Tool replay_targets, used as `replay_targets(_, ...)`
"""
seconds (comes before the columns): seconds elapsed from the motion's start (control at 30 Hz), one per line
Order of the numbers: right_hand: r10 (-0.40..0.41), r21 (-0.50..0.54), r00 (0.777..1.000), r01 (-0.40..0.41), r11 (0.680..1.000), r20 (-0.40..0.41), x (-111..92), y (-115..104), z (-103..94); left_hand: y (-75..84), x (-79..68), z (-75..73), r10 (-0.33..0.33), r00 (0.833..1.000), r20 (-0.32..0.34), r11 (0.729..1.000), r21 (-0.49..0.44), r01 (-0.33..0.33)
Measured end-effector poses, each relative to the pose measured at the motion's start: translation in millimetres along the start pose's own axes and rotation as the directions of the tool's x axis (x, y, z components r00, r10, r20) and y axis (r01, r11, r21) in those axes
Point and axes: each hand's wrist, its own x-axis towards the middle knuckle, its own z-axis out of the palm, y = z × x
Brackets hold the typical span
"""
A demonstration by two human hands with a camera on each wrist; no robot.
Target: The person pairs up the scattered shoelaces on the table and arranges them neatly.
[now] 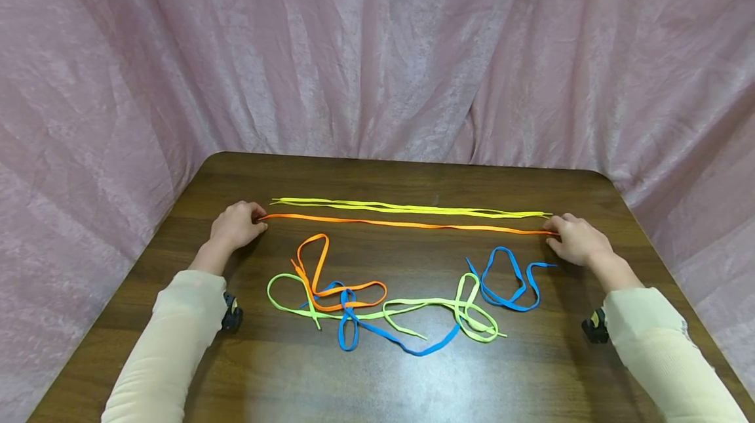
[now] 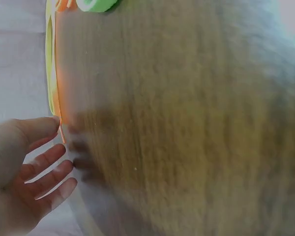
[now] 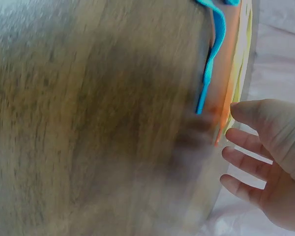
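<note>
A long orange shoelace point(image 1: 407, 223) stretches nearly straight across the table between two hands. At its left end my left hand point(image 1: 237, 225) pinches it between thumb and index finger, and a short tip point(image 2: 63, 134) sticks out past the thumb in the left wrist view. The right end lies between the thumb and index finger of my right hand point(image 1: 580, 239), with its tip point(image 3: 218, 139) showing below the thumb point(image 3: 243, 111) in the right wrist view. Just behind it, several strands of yellow shoelace point(image 1: 413, 209) lie side by side, roughly parallel.
Nearer the front, a looped orange shoelace point(image 1: 321, 259), light green shoelaces point(image 1: 425, 301) and a blue shoelace point(image 1: 407, 347) overlap in a tangle. Another blue shoelace point(image 1: 538, 292) curls by the right hand. Pink curtains point(image 1: 377, 56) hang behind the brown table point(image 1: 330, 383).
</note>
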Motion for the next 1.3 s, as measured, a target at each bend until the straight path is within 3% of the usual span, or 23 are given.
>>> replay_targets(0.43,-0.142,-0.074,0.982,0.133,0.988,-0.125,7,-40,-3.4,23.8,-19.9,-1.7,0.121,0.991,-0.051,0.993,0.014,-0.121)
replay_targets(0.73,-0.274,-0.124,0.943,0.254,0.959,-0.19,15,-77,-0.9,47.3,-27.9,0.0,0.196,0.979,-0.063,0.98,0.024,-0.195)
replay_targets(0.93,-0.372,-0.153,0.906,0.346,0.926,-0.203,18,-101,2.7,60.3,-31.4,7.0,0.229,0.973,-0.031,0.973,0.037,-0.228)
replay_targets(1.3,-0.485,-0.185,0.856,0.454,0.871,-0.179,19,-144,8.3,69.9,-36.4,19.7,0.229,0.973,0.026,0.968,0.101,-0.23)
